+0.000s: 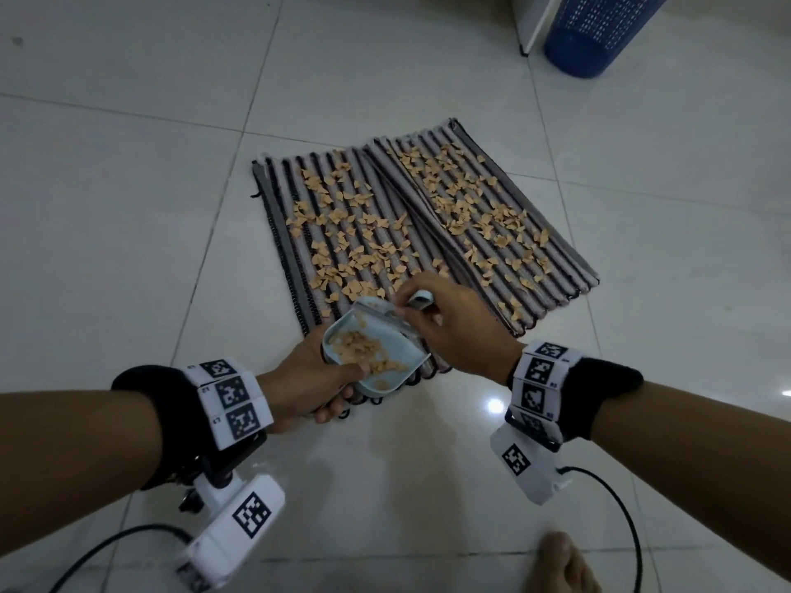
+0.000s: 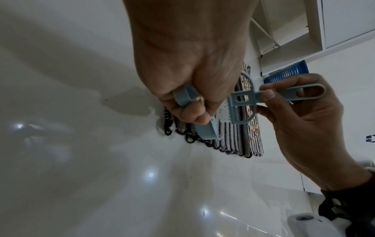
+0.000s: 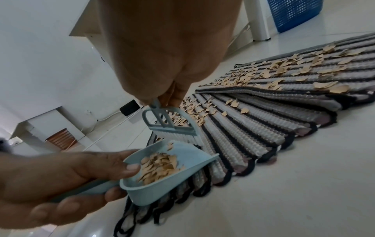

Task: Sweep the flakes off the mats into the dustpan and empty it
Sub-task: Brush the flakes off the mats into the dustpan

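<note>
Two striped mats (image 1: pixel 432 250) (image 3: pixel 253 126) lie side by side on the floor, strewn with tan flakes (image 1: pixel 359 233) (image 3: pixel 284 67). My left hand (image 1: pixel 308 383) (image 3: pixel 61 174) grips the handle of a small pale-blue dustpan (image 1: pixel 372 353) (image 3: pixel 168 174) (image 2: pixel 205 129), which rests tilted on the near edge of the left mat and holds a heap of flakes. My right hand (image 1: pixel 453 327) (image 2: pixel 300 115) pinches the handle of a matching small brush (image 1: pixel 417 301) (image 3: pixel 172 126) (image 2: pixel 241 105). Its bristles stand at the dustpan's mouth.
A blue perforated basket (image 1: pixel 599 32) (image 3: pixel 294 14) (image 2: pixel 288 73) stands at the far right beside a white furniture leg (image 1: pixel 535 23) (image 3: pixel 257 20). White floor tiles (image 1: pixel 128 207) surround the mats. A bare foot (image 1: pixel 560 562) and camera cables (image 1: pixel 616 498) lie near me.
</note>
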